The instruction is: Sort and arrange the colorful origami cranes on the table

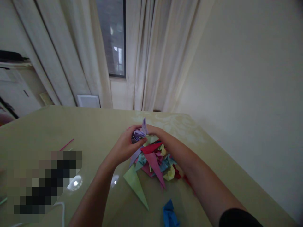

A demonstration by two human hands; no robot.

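Note:
A heap of coloured folded paper pieces (153,159) lies on the table, with pink, red, blue, yellow and green ones among them. At its upper left, my left hand (127,143) curls its thumb and fingers round a purple folded paper piece (138,135). My right hand (152,130) reaches across the far side of the heap; its fingers are hidden behind the papers. Nearer to me, a pale green pointed paper (136,186) sticks out from the heap, and a blue folded paper (170,214) lies apart near the bottom edge.
The pale glossy table (94,126) runs to a curtain (163,56) and window (113,37). On the left are a pink stick (67,144), a blurred-out patch and a white cable (63,211). A bare wall (255,94) borders the right side.

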